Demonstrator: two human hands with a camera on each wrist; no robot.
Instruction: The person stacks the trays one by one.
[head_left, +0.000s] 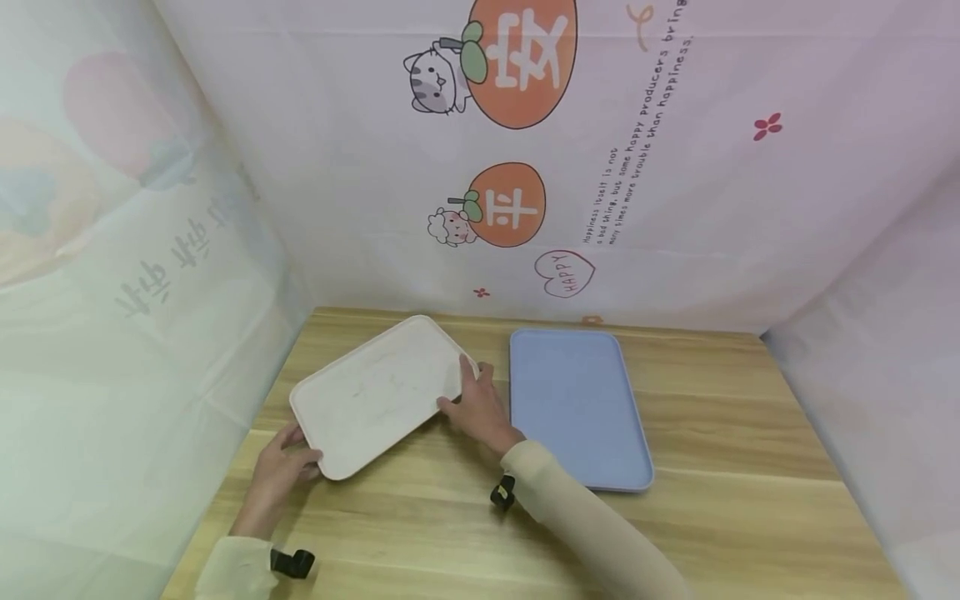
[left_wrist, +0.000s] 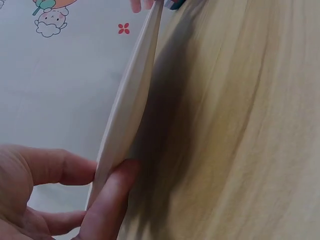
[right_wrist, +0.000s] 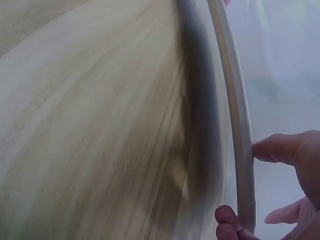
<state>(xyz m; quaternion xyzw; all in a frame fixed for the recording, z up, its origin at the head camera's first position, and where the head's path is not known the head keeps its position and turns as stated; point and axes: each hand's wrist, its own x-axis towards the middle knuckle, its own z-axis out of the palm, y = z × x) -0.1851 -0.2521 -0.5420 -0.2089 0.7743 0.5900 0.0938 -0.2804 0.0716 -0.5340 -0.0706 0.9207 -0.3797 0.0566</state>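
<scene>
Both hands hold a white rectangular tray (head_left: 382, 392) with a low rim, slanted on the left side of the table. My left hand (head_left: 281, 467) pinches its near left corner. At the right end, my right hand (head_left: 480, 408) grips the rim. Both wrist views show the tray edge-on, with a gap and a shadow between it and the wood, so it is lifted at least partly. In the left wrist view, the left fingers (left_wrist: 65, 167) lie on either side of the rim. A blue rectangular tray (head_left: 577, 408) lies flat just right of my right hand.
The wooden table (head_left: 735, 433) extends to the right of the blue tray and toward me. A printed cloth (head_left: 360, 167) hangs behind the table's back edge, with more cloth along the left and right sides.
</scene>
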